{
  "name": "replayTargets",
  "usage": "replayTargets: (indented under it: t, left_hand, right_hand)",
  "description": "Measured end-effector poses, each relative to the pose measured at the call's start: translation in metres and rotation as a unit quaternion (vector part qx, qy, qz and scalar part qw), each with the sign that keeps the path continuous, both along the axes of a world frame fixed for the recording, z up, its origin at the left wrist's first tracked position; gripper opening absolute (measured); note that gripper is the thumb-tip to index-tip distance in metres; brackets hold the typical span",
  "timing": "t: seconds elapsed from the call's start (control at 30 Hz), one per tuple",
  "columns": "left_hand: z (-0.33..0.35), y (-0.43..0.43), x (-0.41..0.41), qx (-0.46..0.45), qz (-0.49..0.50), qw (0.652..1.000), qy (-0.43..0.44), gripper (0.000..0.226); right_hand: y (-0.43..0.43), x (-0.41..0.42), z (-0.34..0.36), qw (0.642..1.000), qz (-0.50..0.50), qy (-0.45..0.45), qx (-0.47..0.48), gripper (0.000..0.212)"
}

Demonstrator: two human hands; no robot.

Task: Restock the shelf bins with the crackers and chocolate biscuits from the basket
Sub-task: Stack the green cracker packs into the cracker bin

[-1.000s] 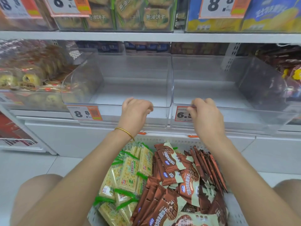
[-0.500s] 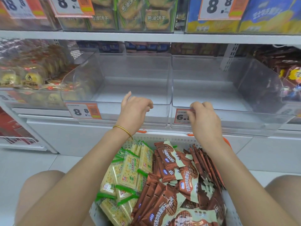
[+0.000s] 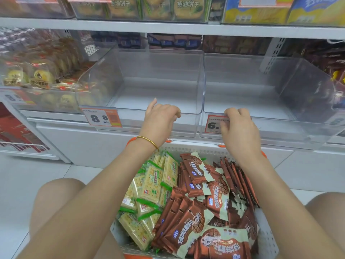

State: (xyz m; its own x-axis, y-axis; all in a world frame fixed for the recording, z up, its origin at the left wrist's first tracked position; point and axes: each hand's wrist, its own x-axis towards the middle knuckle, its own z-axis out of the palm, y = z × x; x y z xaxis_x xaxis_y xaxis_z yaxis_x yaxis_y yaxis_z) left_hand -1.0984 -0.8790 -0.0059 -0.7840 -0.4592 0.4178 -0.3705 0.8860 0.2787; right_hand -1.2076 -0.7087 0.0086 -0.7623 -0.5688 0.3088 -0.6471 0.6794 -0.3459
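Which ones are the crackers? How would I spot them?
Look below the empty clear bins at the white basket. The crackers fill its left side. They are pale square packets with green ends, unlike the brown chocolate biscuits beside them.

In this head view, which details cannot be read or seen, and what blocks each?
Head view:
1. Price tag on the right bin: only "6." shows; the right hand, gripping the rim, covers the rest.
2. Top-shelf price tags: cut off by the upper edge.
3. Left hand: its back hides the fingertips; grip on the left bin unsure.
4. Basket bottom: buried under crackers and chocolate biscuits.
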Motion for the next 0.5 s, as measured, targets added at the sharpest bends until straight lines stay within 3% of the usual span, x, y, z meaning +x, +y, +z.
replayTargets:
  t: [0.13,0.23,0.27,0.33,0.4,0.5]
  left_hand:
    - [-0.007,0.004,0.012,-0.064,-0.03,0.996,0.054,0.031]
    - [-0.025,0.022,0.035,-0.115,0.003,0.978,0.171,0.014]
    - [-0.035,0.026,0.043,-0.098,0.003,0.985,0.14,0.011]
    - [-0.06,0.027,0.052,0.029,0.016,0.999,-0.024,0.017]
    - [-0.084,0.025,0.052,0.147,0.059,0.969,-0.191,0.031]
    - [-0.102,0.029,0.043,0.151,0.098,0.938,-0.296,0.045]
  right_hand:
    - [0.006,0.01,-0.007,0.998,0.012,0.021,-0.066,0.043]
    - [0.011,0.033,-0.017,0.984,0.039,0.04,-0.169,0.031]
    - [0.011,0.04,-0.024,0.984,0.059,0.033,-0.168,0.025]
    - [0.008,0.05,-0.044,0.988,0.1,-0.018,-0.113,0.021]
    - [0.003,0.054,-0.066,0.985,0.135,-0.1,-0.037,0.024]
    - [0.0,0.058,-0.089,0.975,0.139,-0.171,0.031,0.028]
